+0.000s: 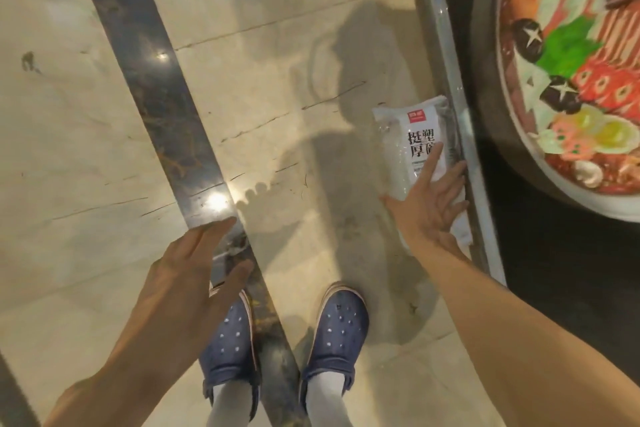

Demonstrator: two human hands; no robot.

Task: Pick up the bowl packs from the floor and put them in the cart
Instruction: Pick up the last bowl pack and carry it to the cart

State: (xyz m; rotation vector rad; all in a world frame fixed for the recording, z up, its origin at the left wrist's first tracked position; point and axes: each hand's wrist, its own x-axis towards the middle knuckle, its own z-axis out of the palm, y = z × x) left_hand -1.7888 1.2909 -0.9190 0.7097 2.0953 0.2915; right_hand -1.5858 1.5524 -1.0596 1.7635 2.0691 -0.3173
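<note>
While right hand (427, 204) reaches spread-fingered over bowl pack (415, 146), grip wide, holding nothing; left hand (194, 274) wide, idle. Risk: slick wrapper slips, pack jams against metal edge (450, 80).

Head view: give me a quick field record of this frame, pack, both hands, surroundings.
bowl pack: white plastic-wrapped bowl pack, lying on the floor, beside a metal rail
right hand: right hand spread open, fingers straight over the pack's near end; contact cannot be told, not gripping
left hand: left hand open, holding nothing, over the dark floor strip
feet: blue clogs
cart: not in view
right edge: hotpot picture
</note>
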